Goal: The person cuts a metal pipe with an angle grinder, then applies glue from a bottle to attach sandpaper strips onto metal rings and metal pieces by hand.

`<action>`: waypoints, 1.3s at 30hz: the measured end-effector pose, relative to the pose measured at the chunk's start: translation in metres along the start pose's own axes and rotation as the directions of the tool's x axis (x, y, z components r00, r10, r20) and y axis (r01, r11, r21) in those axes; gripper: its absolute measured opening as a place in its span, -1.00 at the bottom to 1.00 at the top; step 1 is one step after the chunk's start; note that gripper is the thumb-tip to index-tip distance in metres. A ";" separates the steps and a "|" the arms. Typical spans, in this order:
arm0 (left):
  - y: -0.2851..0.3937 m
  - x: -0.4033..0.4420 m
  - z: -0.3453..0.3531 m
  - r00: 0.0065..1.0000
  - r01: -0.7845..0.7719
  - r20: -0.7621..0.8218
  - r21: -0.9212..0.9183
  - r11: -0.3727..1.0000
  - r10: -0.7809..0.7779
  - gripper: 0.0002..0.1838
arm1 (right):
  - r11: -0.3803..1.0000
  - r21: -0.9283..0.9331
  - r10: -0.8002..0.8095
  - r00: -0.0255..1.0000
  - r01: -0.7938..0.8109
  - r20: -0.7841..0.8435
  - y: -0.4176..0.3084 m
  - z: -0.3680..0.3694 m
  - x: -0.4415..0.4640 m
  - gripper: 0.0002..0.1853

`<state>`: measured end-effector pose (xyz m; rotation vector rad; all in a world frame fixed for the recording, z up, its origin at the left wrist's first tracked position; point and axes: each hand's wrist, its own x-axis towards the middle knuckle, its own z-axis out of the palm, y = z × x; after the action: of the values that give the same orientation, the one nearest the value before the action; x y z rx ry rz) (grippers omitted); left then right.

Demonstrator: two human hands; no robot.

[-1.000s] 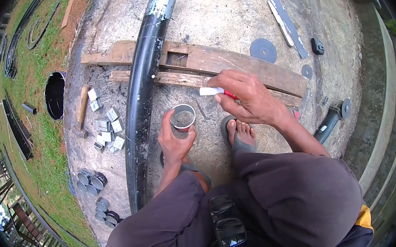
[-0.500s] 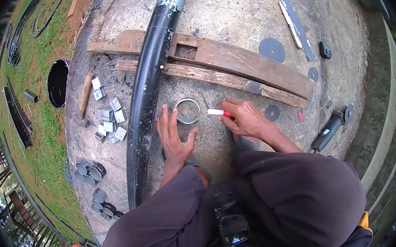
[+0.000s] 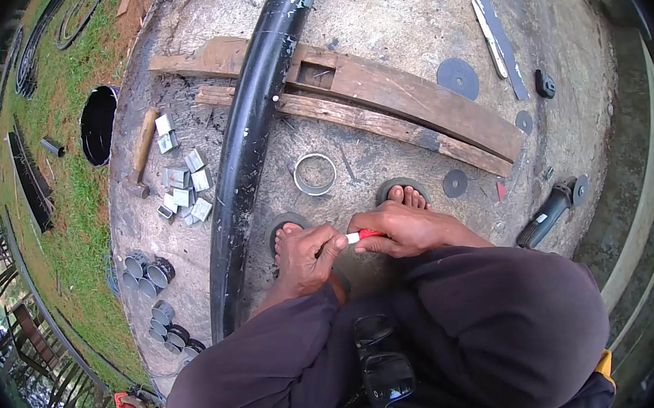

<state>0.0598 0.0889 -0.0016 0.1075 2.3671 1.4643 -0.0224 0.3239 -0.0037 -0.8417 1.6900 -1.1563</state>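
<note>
My right hand is closed around a red and white marker, its white end pointing left. The fingers of my left hand are pinched together at that white end, in front of my knees. Beyond both hands, a short grey pipe ring stands on the concrete, touched by neither hand. Left of the ring, a long black pipe lies across two wooden boards.
A hammer, several small metal pieces and several cut rings lie left of the pipe. On the right are an angle grinder, cutting discs, a flat strip and a black tape measure.
My left hand has let go of the ring and come to the marker's white end. My right hand has drawn the marker back toward my knees. The ring now stands on the concrete.
</note>
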 end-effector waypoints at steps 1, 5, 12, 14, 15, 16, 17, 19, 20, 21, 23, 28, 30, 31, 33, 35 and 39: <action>0.000 -0.003 0.000 1.000 -0.018 0.007 0.017 1.000 0.018 -0.60 | 0.993 -0.121 -0.009 0.998 0.001 -0.066 0.002 0.000 -0.007 -0.70; -0.038 -0.053 -0.011 0.875 0.336 -0.042 -0.666 0.667 -0.482 -0.55 | 0.940 -0.284 0.098 0.945 -0.192 -0.313 -0.014 -0.016 -0.064 -0.68; -0.046 -0.020 0.008 0.954 0.206 -0.266 0.251 0.946 -0.137 -0.71 | 0.942 0.000 0.279 0.780 -0.337 -0.560 0.019 -0.005 -0.025 -0.58; -0.059 -0.011 0.015 0.927 0.285 -0.340 0.370 0.884 -0.156 -0.39 | 0.938 -0.093 0.218 0.778 -0.333 -0.589 0.033 -0.008 0.002 -0.52; -0.064 -0.008 0.017 0.918 0.279 -0.381 0.432 0.858 -0.107 -0.32 | 0.951 -0.136 0.146 0.792 -0.277 -0.593 0.040 -0.004 0.013 -0.48; -0.067 0.000 0.021 0.907 0.275 -0.418 0.489 0.828 -0.055 -0.24 | 0.958 -0.180 0.075 0.801 -0.223 -0.594 0.044 -0.002 0.024 -0.43; -0.071 0.007 0.024 0.892 0.275 -0.452 0.542 0.794 0.000 -0.17 | 0.964 -0.223 -0.009 0.821 -0.145 -0.571 0.049 -0.002 0.035 -0.37; -0.080 0.014 0.028 0.893 0.318 -0.443 0.489 0.812 -0.082 -0.06 | 0.955 -0.295 -0.169 0.841 0.011 -0.514 0.054 -0.001 0.054 -0.25; -0.083 0.017 0.030 0.890 0.338 -0.439 0.461 0.820 -0.120 0.00 | 0.951 -0.311 -0.141 0.886 -0.004 -0.443 0.056 -0.004 0.061 -0.14; -0.082 0.019 0.031 0.896 0.315 -0.435 0.481 0.818 -0.090 -0.02 | 0.952 -0.307 -0.132 0.897 -0.004 -0.422 0.062 -0.006 0.066 -0.14; -0.082 0.023 0.032 0.907 0.269 -0.420 0.522 0.810 -0.031 -0.05 | 0.955 -0.297 -0.114 0.916 -0.006 -0.384 0.075 -0.005 0.075 -0.12; -0.092 0.034 0.030 0.904 0.157 -0.428 0.358 0.921 0.012 -0.12 | 0.998 -0.054 0.000 0.930 -0.022 -0.366 0.080 -0.011 0.079 -0.11; -0.091 0.032 0.028 0.900 0.117 -0.436 0.234 0.965 -0.003 -0.13 | 0.995 0.097 0.062 0.932 -0.029 -0.357 0.078 -0.014 0.076 -0.11; -0.080 0.034 0.024 0.895 0.096 -0.445 0.178 0.979 -0.007 -0.12 | 0.978 0.208 0.095 0.936 -0.024 -0.338 0.079 -0.018 0.072 -0.12; -0.059 0.037 0.018 0.895 0.074 -0.444 0.053 0.996 -0.043 -0.11 | 0.917 0.399 0.150 0.945 -0.022 -0.291 0.084 -0.021 0.065 -0.12; -0.041 0.040 0.013 0.901 0.073 -0.423 -0.081 0.994 -0.100 -0.09 | 0.835 0.550 0.184 0.954 -0.024 -0.238 0.091 -0.018 0.062 -0.12; -0.030 0.049 0.013 0.874 0.114 -0.441 -0.222 0.968 -0.204 -0.06 | 0.788 0.616 0.220 0.944 -0.024 -0.244 0.095 -0.014 0.064 -0.14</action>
<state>0.0223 0.0983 -0.0460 -0.5339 2.4889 1.7769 -0.0631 0.3035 -0.1099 -0.1436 1.4297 -1.6715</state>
